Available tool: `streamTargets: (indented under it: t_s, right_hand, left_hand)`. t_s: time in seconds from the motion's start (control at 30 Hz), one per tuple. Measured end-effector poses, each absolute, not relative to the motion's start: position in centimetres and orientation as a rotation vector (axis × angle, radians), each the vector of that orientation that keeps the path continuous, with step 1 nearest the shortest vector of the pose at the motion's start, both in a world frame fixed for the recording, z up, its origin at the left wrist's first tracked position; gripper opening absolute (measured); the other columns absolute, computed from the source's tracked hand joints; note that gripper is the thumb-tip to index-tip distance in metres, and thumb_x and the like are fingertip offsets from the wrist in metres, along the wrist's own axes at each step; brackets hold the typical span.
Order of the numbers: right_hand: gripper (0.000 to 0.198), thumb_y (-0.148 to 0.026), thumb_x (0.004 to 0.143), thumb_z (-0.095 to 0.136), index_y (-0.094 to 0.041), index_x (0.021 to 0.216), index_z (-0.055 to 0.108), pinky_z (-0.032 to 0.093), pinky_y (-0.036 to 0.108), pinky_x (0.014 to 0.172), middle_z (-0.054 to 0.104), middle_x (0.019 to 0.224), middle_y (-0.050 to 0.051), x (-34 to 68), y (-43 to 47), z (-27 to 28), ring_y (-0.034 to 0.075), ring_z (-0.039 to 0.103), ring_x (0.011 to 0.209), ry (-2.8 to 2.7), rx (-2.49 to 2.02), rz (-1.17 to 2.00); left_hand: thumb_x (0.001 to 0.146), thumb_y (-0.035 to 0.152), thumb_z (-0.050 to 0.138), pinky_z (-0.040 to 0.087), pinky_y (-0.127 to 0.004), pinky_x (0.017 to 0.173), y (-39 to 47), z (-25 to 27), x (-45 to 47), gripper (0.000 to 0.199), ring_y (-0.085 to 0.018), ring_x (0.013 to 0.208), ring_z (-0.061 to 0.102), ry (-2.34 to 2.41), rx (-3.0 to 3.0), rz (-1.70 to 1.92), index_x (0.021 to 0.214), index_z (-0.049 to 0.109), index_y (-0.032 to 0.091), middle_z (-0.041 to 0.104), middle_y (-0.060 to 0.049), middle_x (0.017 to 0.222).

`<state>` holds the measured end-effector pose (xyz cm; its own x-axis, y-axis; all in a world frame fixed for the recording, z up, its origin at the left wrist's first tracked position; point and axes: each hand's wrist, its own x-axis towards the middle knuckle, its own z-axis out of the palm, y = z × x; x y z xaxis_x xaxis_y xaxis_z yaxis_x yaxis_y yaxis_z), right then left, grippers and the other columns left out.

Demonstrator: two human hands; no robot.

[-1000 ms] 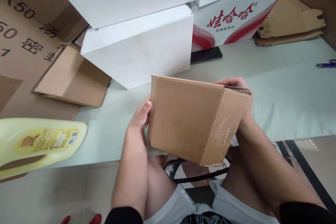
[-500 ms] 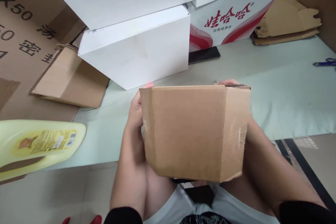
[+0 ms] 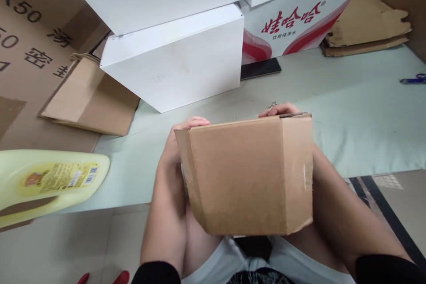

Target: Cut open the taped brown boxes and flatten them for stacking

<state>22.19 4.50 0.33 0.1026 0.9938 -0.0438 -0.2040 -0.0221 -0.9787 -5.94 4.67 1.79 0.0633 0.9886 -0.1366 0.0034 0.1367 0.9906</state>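
Note:
A brown cardboard box [image 3: 238, 177] with folded side flaps is held up over my lap, in front of the table's near edge. My left hand [image 3: 181, 135] grips its far left corner, the fingertips lying along the upper edge. On the far right side my right hand [image 3: 284, 108] wraps round the box, with a ring on one finger. Most of both palms and the thumbs are hidden behind the cardboard. Bits of clear tape show on the flaps at either side.
White boxes [image 3: 179, 62] are stacked at the back, one with red printing [image 3: 293, 26]. A black phone [image 3: 261, 69] lies beside them. Flattened cardboard [image 3: 366, 26] and blue scissors [image 3: 412, 80] are on the right; a folded carton [image 3: 93, 97] and yellow jug [image 3: 56, 182] are on the left.
The box has tilted and turned slightly, its top left edge dropping nearer to me. More of both hands' fingers now shows over the upper edge.

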Motion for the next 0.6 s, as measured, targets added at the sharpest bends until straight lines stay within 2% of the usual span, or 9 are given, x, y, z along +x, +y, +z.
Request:
streamTargets:
  t_s: [0.07, 0.13, 0.2, 0.27, 0.3, 0.37, 0.4, 0.47, 0.6]
  right_hand:
    - [0.015, -0.036, 0.062, 0.076, -0.027, 0.068, 0.066, 0.053, 0.036, 0.067, 0.076, 0.082, 0.002, 22.2, 4.5, 0.2, 0.020, 0.070, 0.075, -0.988, -1.139, 1.246]
    - [0.016, -0.036, 0.064, 0.074, -0.027, 0.069, 0.063, 0.052, 0.036, 0.067, 0.075, 0.083, 0.002, 22.3, 4.6, 0.0, 0.020, 0.069, 0.076, -0.981, -1.188, 1.243]
    - [0.014, -0.035, 0.065, 0.071, -0.027, 0.069, 0.061, 0.051, 0.036, 0.068, 0.075, 0.082, 0.003, 22.4, 4.8, -0.2, 0.020, 0.067, 0.075, -0.960, -1.228, 1.236]
    - [0.012, -0.036, 0.064, 0.067, -0.027, 0.069, 0.061, 0.050, 0.037, 0.068, 0.074, 0.079, 0.003, 22.5, 5.0, -0.3, 0.020, 0.065, 0.073, -0.952, -1.246, 1.218]
    - [0.013, -0.037, 0.063, 0.066, -0.027, 0.070, 0.062, 0.050, 0.037, 0.068, 0.074, 0.078, 0.003, 22.5, 5.1, -0.3, 0.020, 0.065, 0.073, -0.955, -1.256, 1.210]
    - [0.014, -0.038, 0.061, 0.066, -0.027, 0.070, 0.064, 0.049, 0.037, 0.070, 0.074, 0.079, 0.003, 22.5, 5.1, -0.2, 0.020, 0.064, 0.073, -0.973, -1.286, 1.204]
    - [0.015, -0.038, 0.060, 0.066, -0.027, 0.070, 0.065, 0.049, 0.037, 0.071, 0.074, 0.079, 0.002, 22.5, 5.1, -0.2, 0.020, 0.064, 0.075, -0.988, -1.305, 1.202]
    - [0.016, -0.040, 0.061, 0.065, -0.026, 0.070, 0.066, 0.048, 0.037, 0.070, 0.074, 0.080, 0.002, 22.6, 5.1, -0.2, 0.020, 0.064, 0.075, -1.021, -1.348, 1.188]
    - [0.016, -0.040, 0.066, 0.061, -0.026, 0.072, 0.067, 0.041, 0.033, 0.061, 0.068, 0.074, 0.000, 22.9, 5.3, -0.6, 0.018, 0.057, 0.068, -1.130, -1.426, 1.105]
  left_hand:
    - [0.059, 0.028, 0.090, 0.058, -0.032, 0.083, 4.5, 2.1, -5.7, 0.020, -0.024, 0.097, 0.072, 1.232, 1.118, 1.076, 0.077, 0.082, 0.022, 0.079, -0.003, 0.105]
    - [0.063, 0.033, 0.090, 0.058, -0.034, 0.081, 4.3, 2.1, -5.6, 0.025, -0.025, 0.098, 0.073, 1.218, 0.997, 1.050, 0.084, 0.083, 0.022, 0.079, -0.003, 0.108]
    - [0.071, 0.048, 0.083, 0.059, -0.036, 0.085, 4.2, 1.8, -5.6, 0.035, -0.028, 0.104, 0.072, 1.099, 0.891, 1.092, 0.093, 0.083, 0.021, 0.079, -0.006, 0.113]
    - [0.078, 0.066, 0.072, 0.059, -0.040, 0.091, 4.2, 1.4, -6.0, 0.052, -0.031, 0.111, 0.071, 0.915, 0.872, 1.177, 0.097, 0.083, 0.019, 0.078, -0.010, 0.117]
    - [0.077, 0.075, 0.067, 0.059, -0.042, 0.094, 4.3, 1.1, -6.3, 0.062, -0.032, 0.113, 0.070, 0.837, 0.900, 1.205, 0.098, 0.083, 0.019, 0.077, -0.011, 0.121]
    - [0.068, 0.088, 0.068, 0.059, -0.045, 0.092, 4.6, 0.8, -6.8, 0.079, -0.034, 0.113, 0.070, 0.764, 1.008, 1.155, 0.105, 0.082, 0.020, 0.074, -0.013, 0.128]
    - [0.062, 0.090, 0.073, 0.059, -0.044, 0.091, 4.7, 0.7, -7.0, 0.086, -0.035, 0.112, 0.071, 0.760, 1.078, 1.094, 0.111, 0.080, 0.021, 0.073, -0.014, 0.130]
    - [0.054, 0.082, 0.086, 0.059, -0.039, 0.089, 5.0, 0.6, -7.1, 0.090, -0.032, 0.110, 0.071, 0.773, 1.192, 0.966, 0.121, 0.076, 0.023, 0.072, -0.014, 0.129]
    - [0.058, 0.061, 0.096, 0.058, -0.030, 0.082, 5.1, 0.7, -7.0, 0.078, -0.025, 0.103, 0.071, 0.785, 1.193, 0.896, 0.124, 0.073, 0.025, 0.072, -0.010, 0.122]
